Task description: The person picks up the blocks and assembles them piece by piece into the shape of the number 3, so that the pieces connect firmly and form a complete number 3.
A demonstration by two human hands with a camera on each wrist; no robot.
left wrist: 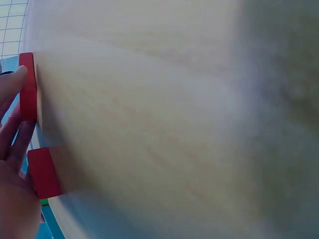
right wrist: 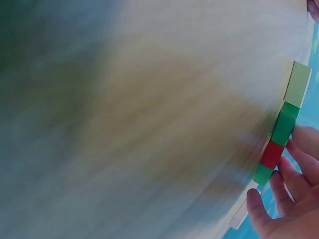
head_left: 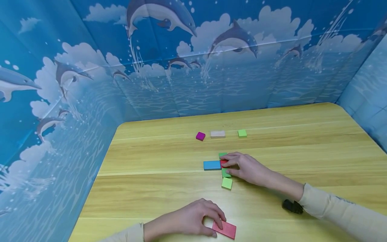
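Note:
My left hand [head_left: 198, 216] is near the table's front, its thumb and fingers gripping a pinkish-red rectangular block [head_left: 228, 230]. In the left wrist view the thumb crosses this block's end, and a second red block [left wrist: 44, 173] shows beneath the fingers; the hand hides it from the head view. Farther forward, my right hand [head_left: 249, 168] pinches at a short row, fingers and thumb around a red square block [head_left: 223, 163]. Green blocks, one above [head_left: 222, 155] and one below [head_left: 225, 173], adjoin it; a blue rectangular block [head_left: 211, 165] meets its left side. A lime block [head_left: 227, 183] sits tilted below.
Along the back stand a magenta block [head_left: 201, 136], a pale block [head_left: 218, 134] and another lime block [head_left: 242, 133]. A black object [head_left: 292, 206] lies by the right sleeve. Behind the wooden table [head_left: 145, 188] hangs a blue dolphin curtain [head_left: 193, 84].

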